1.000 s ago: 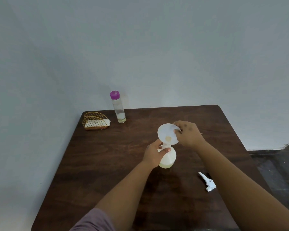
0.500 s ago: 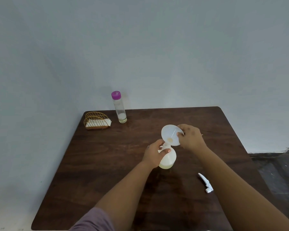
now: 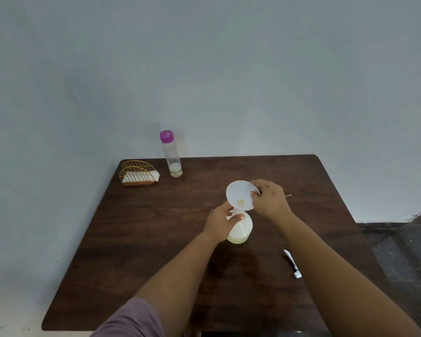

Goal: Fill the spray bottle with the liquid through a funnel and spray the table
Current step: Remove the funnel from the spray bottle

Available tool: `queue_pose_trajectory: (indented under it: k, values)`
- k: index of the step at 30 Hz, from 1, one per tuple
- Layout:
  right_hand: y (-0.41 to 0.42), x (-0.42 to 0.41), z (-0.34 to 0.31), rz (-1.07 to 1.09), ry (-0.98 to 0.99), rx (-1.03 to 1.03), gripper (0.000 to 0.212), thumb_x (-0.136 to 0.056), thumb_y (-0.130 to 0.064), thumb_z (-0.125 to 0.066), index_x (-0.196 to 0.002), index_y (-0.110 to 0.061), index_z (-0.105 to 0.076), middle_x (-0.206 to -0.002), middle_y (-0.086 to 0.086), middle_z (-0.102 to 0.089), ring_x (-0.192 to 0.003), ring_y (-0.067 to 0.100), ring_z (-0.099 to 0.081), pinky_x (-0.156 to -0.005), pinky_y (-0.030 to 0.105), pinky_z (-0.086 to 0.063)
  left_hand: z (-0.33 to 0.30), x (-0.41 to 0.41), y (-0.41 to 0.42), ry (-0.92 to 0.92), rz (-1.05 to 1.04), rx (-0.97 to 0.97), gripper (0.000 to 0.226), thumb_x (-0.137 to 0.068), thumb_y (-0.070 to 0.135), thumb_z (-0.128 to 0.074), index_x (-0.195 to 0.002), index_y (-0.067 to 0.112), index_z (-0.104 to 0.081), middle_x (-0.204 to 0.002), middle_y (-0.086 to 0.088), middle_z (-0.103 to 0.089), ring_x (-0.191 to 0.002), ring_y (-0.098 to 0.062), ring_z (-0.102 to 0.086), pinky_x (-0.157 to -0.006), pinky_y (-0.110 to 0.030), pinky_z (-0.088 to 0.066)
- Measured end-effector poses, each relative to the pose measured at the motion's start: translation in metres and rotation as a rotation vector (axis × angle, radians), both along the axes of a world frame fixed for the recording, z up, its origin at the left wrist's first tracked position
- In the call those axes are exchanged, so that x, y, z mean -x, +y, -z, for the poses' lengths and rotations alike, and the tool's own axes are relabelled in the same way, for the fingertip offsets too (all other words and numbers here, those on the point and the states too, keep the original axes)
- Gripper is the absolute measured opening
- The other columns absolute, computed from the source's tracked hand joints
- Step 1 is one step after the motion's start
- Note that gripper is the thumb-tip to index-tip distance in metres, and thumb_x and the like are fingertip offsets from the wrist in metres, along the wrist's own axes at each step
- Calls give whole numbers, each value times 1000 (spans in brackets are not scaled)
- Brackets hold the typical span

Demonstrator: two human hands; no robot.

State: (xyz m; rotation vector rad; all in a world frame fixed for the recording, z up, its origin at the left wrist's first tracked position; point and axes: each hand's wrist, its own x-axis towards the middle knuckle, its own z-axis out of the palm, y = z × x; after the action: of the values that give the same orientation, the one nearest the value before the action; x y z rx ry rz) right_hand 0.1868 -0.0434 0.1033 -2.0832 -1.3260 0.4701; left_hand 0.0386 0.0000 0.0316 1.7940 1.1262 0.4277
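Observation:
A white spray bottle point(image 3: 241, 231) with pale yellow liquid at its bottom stands mid-table. My left hand point(image 3: 220, 221) grips its neck and shoulder. A white funnel point(image 3: 238, 193) sits with its stem in the bottle's mouth, its bowl tipped toward me, a yellowish spot at its throat. My right hand point(image 3: 270, 199) pinches the funnel's right rim. The white spray head point(image 3: 292, 263) lies detached on the table to the right, partly behind my right forearm. A tall clear bottle point(image 3: 171, 155) with a purple cap stands at the back, a little liquid at its bottom.
A gold wire holder point(image 3: 137, 173) with white napkins sits at the back left corner of the dark wooden table point(image 3: 136, 239). A thin stick point(image 3: 288, 196) lies behind my right hand. The grey wall is just behind the table; dark floor lies to the right.
The funnel's bowl has tilted back toward me over the bottle, so its inside and throat show again. Both hands keep their grips; the view shifted slightly.

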Motion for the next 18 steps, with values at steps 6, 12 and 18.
queue_pose_trajectory:
  k: [6, 12, 18]
  values:
    - [0, -1, 0, 24, 5, 6, 34, -93, -10, -55, -127, -12, -58, -127, 8, -61, -112, 24, -58, -91, 27, -47, 1, -1, 0, 24, 12, -8, 47, -94, 36, -62, -138, 25, -50, -135, 0, -60, -122, -21, -54, -103, -44, -48]
    - [0, 6, 1, 14, 4, -12, 32, -93, -7, -52, -124, -11, -60, -126, 8, -62, -112, 24, -58, -83, 20, -41, 3, 0, -1, -3, -18, 5, 43, -93, 33, -64, -133, 20, -56, -131, -1, -62, -118, -21, -57, -101, -39, -47]
    - [-3, -4, 3, 101, 97, 33, 34, -93, -12, -55, -127, -13, -58, -129, 7, -58, -108, 21, -55, -86, 28, -50, 2, -1, -1, 36, 20, 8, 45, -96, 36, -59, -138, 25, -48, -137, 0, -57, -125, -22, -51, -104, -45, -46]
